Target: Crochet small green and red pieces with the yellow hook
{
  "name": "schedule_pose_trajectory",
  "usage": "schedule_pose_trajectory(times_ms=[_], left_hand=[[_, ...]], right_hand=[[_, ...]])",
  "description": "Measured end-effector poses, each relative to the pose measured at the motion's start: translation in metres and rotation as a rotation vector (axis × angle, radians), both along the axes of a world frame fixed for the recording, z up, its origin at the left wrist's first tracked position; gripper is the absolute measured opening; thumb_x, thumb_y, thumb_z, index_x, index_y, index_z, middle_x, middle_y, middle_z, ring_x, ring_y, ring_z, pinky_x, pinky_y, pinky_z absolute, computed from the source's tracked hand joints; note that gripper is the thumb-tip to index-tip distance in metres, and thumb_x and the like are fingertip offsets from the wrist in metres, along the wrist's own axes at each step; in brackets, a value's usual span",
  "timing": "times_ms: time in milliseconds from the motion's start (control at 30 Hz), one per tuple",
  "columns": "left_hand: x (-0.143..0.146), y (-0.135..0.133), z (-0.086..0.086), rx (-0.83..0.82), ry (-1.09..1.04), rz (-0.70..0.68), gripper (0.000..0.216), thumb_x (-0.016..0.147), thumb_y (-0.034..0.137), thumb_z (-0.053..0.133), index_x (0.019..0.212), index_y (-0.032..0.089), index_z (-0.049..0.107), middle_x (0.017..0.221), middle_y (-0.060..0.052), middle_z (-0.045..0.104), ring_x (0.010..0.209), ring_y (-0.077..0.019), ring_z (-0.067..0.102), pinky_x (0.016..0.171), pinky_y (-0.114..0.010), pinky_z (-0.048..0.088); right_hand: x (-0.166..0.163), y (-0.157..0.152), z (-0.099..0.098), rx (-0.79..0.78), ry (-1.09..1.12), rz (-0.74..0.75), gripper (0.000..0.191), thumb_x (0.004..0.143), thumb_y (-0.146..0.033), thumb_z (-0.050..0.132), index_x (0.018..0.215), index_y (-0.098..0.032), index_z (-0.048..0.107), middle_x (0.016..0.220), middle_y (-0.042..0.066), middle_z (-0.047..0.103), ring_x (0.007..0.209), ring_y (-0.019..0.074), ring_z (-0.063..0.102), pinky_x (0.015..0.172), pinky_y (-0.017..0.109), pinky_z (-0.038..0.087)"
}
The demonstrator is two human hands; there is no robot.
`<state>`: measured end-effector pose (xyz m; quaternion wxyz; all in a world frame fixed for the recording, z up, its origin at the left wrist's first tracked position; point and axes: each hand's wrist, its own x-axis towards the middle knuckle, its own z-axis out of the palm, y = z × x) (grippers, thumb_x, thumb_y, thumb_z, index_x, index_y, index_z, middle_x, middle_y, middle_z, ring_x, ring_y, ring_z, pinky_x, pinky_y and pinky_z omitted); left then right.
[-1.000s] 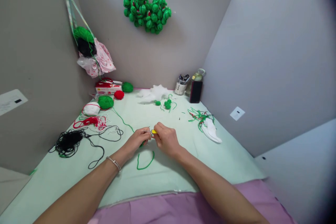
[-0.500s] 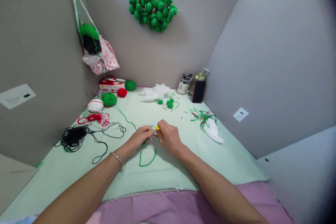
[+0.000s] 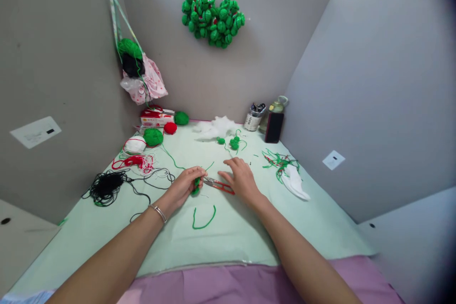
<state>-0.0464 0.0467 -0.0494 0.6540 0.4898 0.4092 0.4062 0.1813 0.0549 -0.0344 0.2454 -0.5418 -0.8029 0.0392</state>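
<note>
My left hand (image 3: 188,183) is closed with its fingertips pinched on a small green crochet piece (image 3: 195,187), which is partly hidden by the fingers. A strand of green yarn (image 3: 210,166) sticks out past those fingertips. My right hand (image 3: 241,178) has its fingers spread and holds nothing that I can see. Beside its thumb, on the table, lies a pair of scissors with red handles (image 3: 225,187), blades pointing toward my left hand. A loose cut length of green yarn (image 3: 204,227) curves on the cloth nearer to me.
Black yarn (image 3: 107,187), red and white yarn (image 3: 137,162) and a green ball (image 3: 153,137) lie on the left. White stuffing (image 3: 217,128) and small green crocheted balls (image 3: 234,143) are at the back. Yarn scraps (image 3: 280,161), a phone (image 3: 274,127) and a pen cup (image 3: 253,118) stand right.
My right hand has opened and moved right, away from my left hand. The yellow-handled tool it held no longer shows. The scissors between my hands have come into view.
</note>
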Motion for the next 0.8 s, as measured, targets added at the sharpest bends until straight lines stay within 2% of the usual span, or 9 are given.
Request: schedule_pose_trajectory(times_ms=[67, 167, 233, 300, 367, 433, 567, 800], left_hand=[[-0.001, 0.001, 0.001, 0.002, -0.017, 0.011, 0.035, 0.1, 0.037, 0.067, 0.129, 0.017, 0.065, 0.128, -0.011, 0.069, 0.105, -0.0253, 0.071, 0.088, -0.046, 0.062], [-0.002, 0.003, 0.002, 0.006, -0.034, 0.024, 0.035, 0.1, 0.036, 0.068, 0.129, 0.017, 0.066, 0.127, -0.011, 0.069, 0.105, -0.0252, 0.071, 0.088, -0.046, 0.062], [-0.002, 0.003, 0.003, 0.009, -0.041, 0.033, 0.034, 0.1, 0.036, 0.068, 0.129, 0.017, 0.066, 0.127, -0.011, 0.069, 0.104, -0.0249, 0.071, 0.087, -0.045, 0.062], [-0.002, 0.003, 0.003, 0.011, -0.043, 0.042, 0.034, 0.1, 0.036, 0.068, 0.128, 0.017, 0.066, 0.125, -0.01, 0.07, 0.102, -0.0243, 0.071, 0.086, -0.044, 0.062], [-0.002, 0.003, 0.004, 0.014, -0.041, 0.053, 0.033, 0.1, 0.036, 0.068, 0.127, 0.017, 0.066, 0.124, -0.01, 0.07, 0.101, -0.0239, 0.071, 0.085, -0.043, 0.062], [-0.002, 0.003, 0.004, 0.016, -0.035, 0.061, 0.033, 0.1, 0.036, 0.068, 0.127, 0.017, 0.066, 0.124, -0.01, 0.07, 0.101, -0.0238, 0.071, 0.085, -0.043, 0.062], [0.0, 0.001, 0.004, 0.017, -0.015, 0.069, 0.034, 0.1, 0.036, 0.068, 0.128, 0.017, 0.066, 0.126, -0.011, 0.069, 0.103, -0.0247, 0.071, 0.087, -0.045, 0.062], [0.003, -0.002, 0.003, 0.018, 0.015, 0.064, 0.032, 0.1, 0.036, 0.068, 0.125, 0.016, 0.067, 0.121, -0.01, 0.071, 0.099, -0.0231, 0.071, 0.084, -0.043, 0.062]], right_hand=[[-0.005, -0.006, 0.001, -0.051, -0.018, 0.091, 0.027, 0.093, -0.035, 0.075, 0.117, -0.023, 0.07, 0.111, 0.011, 0.07, 0.106, 0.0272, 0.064, 0.087, 0.036, 0.047], [-0.009, -0.01, -0.001, -0.132, -0.021, 0.167, 0.005, 0.091, -0.023, 0.076, 0.096, -0.024, 0.073, 0.095, 0.006, 0.069, 0.093, 0.0229, 0.065, 0.076, 0.031, 0.045], [-0.009, -0.008, -0.004, -0.164, 0.014, 0.156, 0.012, 0.096, -0.015, 0.065, 0.091, -0.023, 0.072, 0.091, 0.005, 0.068, 0.087, 0.0208, 0.064, 0.074, 0.03, 0.043], [-0.007, -0.005, -0.005, -0.182, 0.081, 0.114, 0.021, 0.1, -0.013, 0.053, 0.096, -0.022, 0.071, 0.093, 0.006, 0.068, 0.083, 0.0195, 0.062, 0.074, 0.03, 0.042], [-0.004, -0.002, -0.004, -0.203, 0.171, 0.082, 0.028, 0.104, -0.018, 0.043, 0.101, -0.02, 0.071, 0.094, 0.006, 0.069, 0.08, 0.0188, 0.061, 0.074, 0.03, 0.043], [-0.003, -0.001, 0.0, -0.242, 0.26, 0.092, 0.036, 0.107, -0.028, 0.037, 0.098, -0.019, 0.071, 0.085, 0.004, 0.068, 0.075, 0.0181, 0.059, 0.072, 0.029, 0.043], [-0.007, -0.006, 0.008, -0.336, 0.395, 0.176, 0.041, 0.104, -0.047, 0.046, 0.095, -0.018, 0.073, 0.074, -0.001, 0.064, 0.068, 0.0157, 0.055, 0.065, 0.027, 0.041], [-0.017, -0.013, 0.01, -0.404, 0.538, 0.208, 0.039, 0.097, -0.049, 0.055, 0.086, -0.018, 0.075, 0.064, -0.004, 0.055, 0.061, 0.0133, 0.045, 0.059, 0.026, 0.034]])
